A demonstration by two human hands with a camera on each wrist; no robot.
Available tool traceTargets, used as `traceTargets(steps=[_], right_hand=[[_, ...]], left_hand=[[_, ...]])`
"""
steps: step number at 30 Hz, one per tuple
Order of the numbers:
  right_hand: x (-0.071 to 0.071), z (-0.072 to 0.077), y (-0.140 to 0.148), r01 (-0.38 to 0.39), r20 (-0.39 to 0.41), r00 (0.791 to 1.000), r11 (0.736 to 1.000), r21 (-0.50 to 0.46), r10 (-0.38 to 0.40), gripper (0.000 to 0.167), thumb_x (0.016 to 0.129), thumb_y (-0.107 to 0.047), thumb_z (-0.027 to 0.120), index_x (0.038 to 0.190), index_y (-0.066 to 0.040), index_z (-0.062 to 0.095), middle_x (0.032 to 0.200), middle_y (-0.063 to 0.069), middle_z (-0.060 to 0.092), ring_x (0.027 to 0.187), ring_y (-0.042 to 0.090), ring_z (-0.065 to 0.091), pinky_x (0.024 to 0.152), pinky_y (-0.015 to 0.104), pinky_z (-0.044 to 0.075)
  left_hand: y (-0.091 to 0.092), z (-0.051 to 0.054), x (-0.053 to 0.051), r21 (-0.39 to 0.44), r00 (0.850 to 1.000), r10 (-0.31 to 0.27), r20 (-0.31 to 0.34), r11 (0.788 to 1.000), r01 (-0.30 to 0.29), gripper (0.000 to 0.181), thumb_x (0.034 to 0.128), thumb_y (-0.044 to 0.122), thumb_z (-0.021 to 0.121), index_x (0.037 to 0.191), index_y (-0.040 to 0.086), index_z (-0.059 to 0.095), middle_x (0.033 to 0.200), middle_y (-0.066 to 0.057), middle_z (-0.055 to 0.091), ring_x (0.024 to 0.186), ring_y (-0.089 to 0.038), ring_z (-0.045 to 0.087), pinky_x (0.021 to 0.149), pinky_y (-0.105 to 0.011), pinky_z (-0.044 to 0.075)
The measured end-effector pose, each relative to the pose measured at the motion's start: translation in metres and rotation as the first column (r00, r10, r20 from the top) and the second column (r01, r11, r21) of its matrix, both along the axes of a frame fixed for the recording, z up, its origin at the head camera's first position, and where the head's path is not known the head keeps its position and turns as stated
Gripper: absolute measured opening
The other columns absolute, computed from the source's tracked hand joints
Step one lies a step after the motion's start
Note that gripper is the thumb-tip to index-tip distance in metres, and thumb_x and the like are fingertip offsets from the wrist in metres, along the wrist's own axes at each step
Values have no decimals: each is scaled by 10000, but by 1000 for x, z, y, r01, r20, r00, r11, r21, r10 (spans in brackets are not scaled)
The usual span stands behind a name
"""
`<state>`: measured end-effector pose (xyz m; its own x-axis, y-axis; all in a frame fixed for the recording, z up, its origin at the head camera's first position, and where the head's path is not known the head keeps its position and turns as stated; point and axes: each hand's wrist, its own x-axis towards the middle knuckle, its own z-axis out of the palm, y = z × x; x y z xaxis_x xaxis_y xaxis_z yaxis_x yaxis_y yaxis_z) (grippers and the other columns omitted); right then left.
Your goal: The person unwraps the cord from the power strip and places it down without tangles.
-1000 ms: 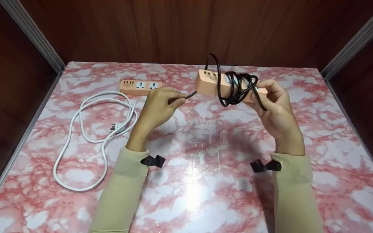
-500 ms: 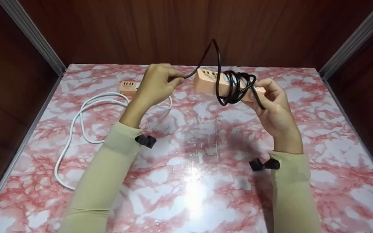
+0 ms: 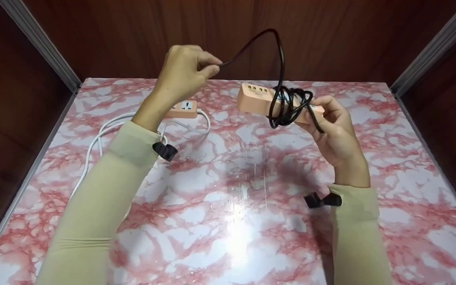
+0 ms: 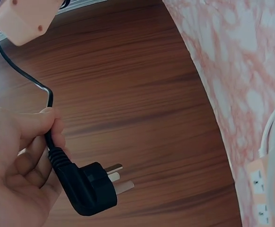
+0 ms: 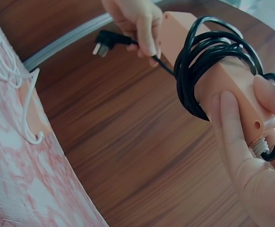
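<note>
The right hand (image 3: 339, 134) grips the right end of an orange power strip (image 3: 253, 101), held above the table with a black cord (image 3: 287, 114) wound round its middle. Between thumb and fingers the left hand (image 3: 184, 73) pinches the cord's free end, up and to the left of the strip. In the left wrist view the black plug (image 4: 88, 187) with metal prongs hangs just beyond the left hand (image 4: 24, 165). From the right wrist, the right hand's fingers (image 5: 229, 127) lie along the strip's side near the grey cord collar (image 5: 260, 147).
A second orange power strip (image 3: 184, 114) lies at the table's back left, partly behind the left wrist. Its white cord (image 3: 89, 154) loops over the left side, partly under the left forearm. Brown wood-look panels (image 3: 228, 23) stand behind and beside the marbled table (image 3: 283, 237).
The left hand has risen and moved left with the cord end, and a longer length of black cord now arches above the strip. The right hand and strip have barely moved.
</note>
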<state>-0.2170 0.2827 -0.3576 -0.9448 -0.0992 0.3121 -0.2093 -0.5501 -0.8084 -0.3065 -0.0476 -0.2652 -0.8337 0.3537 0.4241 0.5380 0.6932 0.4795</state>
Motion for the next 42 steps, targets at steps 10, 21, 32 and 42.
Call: traceTargets(steps=[10, 21, 32, 42], right_hand=[[0, 0, 0, 1, -8, 1000, 1000, -3, -1, 120, 973, 16, 735, 1069, -12, 668, 1076, 159, 648, 911, 214, 749, 879, 320, 625], [1, 1, 0, 20, -6, 1000, 1000, -8, -20, 112, 969, 36, 727, 1053, -9, 668, 1052, 154, 654, 907, 213, 740, 867, 320, 628], [0, 1, 0, 36, -15, 999, 999, -17, -36, 107, 965, 59, 718, 1043, 1, 673, 1031, 148, 658, 893, 194, 718, 858, 321, 630], [0, 1, -1, 57, -9, 998, 998, -11, -57, 123, 959, 81, 712, 1040, -2, 671, 1042, 152, 663, 909, 202, 713, 860, 322, 631]], left_hand=[[-10, 25, 10, 84, 985, 30, -172, 996, -16, 149, 1021, 189, 740, 1096, 135, 857, 934, -42, 774, 758, -48, 518, 751, -225, 400], [-17, 44, 19, 142, 932, 13, -362, 989, 41, 168, 1038, 227, 720, 1100, 152, 857, 912, -47, 758, 760, -17, 499, 748, -220, 391], [-34, 53, 38, 173, 889, -58, -455, 973, 153, 176, 1037, 238, 721, 1072, 139, 861, 851, 0, 714, 752, 35, 483, 710, -190, 368], [-54, 49, 56, 200, 888, -71, -454, 963, 180, 112, 997, 141, 762, 1029, 108, 865, 814, 53, 656, 749, 24, 485, 697, -181, 379]])
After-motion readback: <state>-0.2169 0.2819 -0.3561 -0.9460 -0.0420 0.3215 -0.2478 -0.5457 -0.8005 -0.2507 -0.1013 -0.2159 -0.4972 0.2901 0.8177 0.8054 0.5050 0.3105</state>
